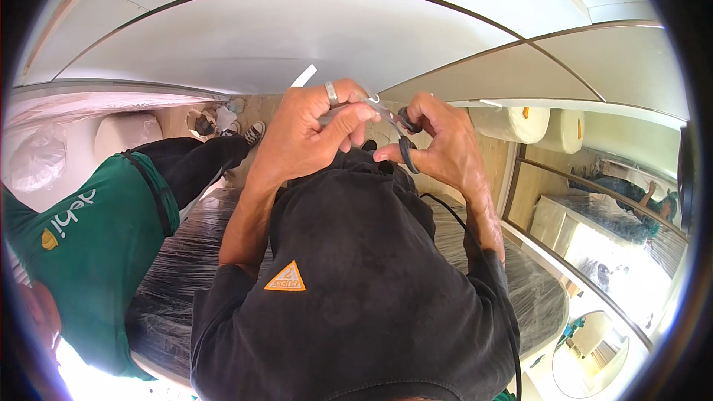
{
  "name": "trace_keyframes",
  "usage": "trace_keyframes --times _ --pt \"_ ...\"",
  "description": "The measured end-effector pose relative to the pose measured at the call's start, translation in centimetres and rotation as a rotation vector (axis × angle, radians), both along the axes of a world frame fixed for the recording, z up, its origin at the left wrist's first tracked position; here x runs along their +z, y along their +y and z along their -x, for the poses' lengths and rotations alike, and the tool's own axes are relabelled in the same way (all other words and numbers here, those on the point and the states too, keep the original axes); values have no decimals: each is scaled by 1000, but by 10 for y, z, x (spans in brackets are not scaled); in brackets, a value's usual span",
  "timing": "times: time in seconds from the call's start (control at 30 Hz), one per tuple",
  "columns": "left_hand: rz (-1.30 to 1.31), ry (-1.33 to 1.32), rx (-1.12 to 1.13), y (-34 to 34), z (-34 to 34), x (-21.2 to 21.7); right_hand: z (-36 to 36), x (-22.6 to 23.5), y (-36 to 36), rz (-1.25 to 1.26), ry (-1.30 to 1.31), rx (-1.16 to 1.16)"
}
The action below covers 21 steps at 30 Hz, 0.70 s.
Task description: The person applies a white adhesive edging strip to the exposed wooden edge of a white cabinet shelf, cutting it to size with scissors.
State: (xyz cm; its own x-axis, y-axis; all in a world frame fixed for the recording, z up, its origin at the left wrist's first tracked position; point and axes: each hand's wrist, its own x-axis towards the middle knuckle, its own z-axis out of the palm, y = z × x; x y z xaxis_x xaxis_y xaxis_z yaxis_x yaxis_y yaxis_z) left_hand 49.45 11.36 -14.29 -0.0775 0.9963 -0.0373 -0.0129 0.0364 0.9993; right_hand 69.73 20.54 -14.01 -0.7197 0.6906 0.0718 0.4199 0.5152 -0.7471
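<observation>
My right hand (448, 142) holds a pair of scissors (406, 150) by its black handles, thumb and fingers in the loops, which stand apart. The blades point up and left toward my left hand (306, 130). That hand, with a ring on one finger, is closed in a pinch on a thin white strip (304, 76), whose end sticks out above the knuckles. A small white curl (373, 98) shows by the fingertips, close to the blades. Whether the blades touch the strip is too small to tell.
Pale smooth panels (312, 37) rise in front of me. At left is a person in a green shirt (111, 252). Beneath us lies a surface wrapped in plastic film (186, 267). White rolls (512, 123) stand at right, near a mirror (609, 230). A black cable (475, 245) runs along my right arm.
</observation>
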Motion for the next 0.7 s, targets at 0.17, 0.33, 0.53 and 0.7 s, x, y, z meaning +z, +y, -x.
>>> trace_keyframes --times 0.17,0.33,0.53,0.7 --pt "24 9 -31 -2 -1 2 4 4 0 -18 -9 23" --pt "32 -7 -5 -3 -2 3 3 0 0 -3 5 19" --pt "16 -14 -1 -3 -1 3 3 -8 -5 94 9 -46" --pt "85 18 -54 -4 9 2 -6 0 15 10 129 -107"
